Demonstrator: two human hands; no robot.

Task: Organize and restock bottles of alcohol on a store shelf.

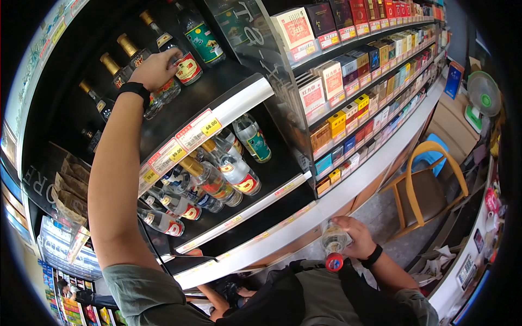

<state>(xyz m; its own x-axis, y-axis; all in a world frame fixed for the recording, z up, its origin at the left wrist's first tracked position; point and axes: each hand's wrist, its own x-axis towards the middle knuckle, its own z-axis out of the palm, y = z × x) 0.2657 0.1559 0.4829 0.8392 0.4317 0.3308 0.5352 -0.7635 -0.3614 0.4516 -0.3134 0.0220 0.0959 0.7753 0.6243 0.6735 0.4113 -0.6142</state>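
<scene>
My left hand (156,69) reaches onto the upper shelf, fingers bent around the body of a gold-capped glass bottle (167,93). That bottle is partly hidden by the hand. Touching or very close to my fingertips is a bottle with a red and yellow label (188,69). A green-labelled bottle (205,42) stands to its right, and another gold-capped bottle (110,64) to the left. Low on the right, my right hand (356,237) is closed around a clear glass bottle (334,239) with a red cap, its cap end towards me.
Several bottles (217,176) fill the lower shelf behind price tags (187,137). Racks of small boxes (337,122) run along the right. A wooden chair (421,190) and a fan (484,93) stand beyond. Another person (89,296) is at far lower left.
</scene>
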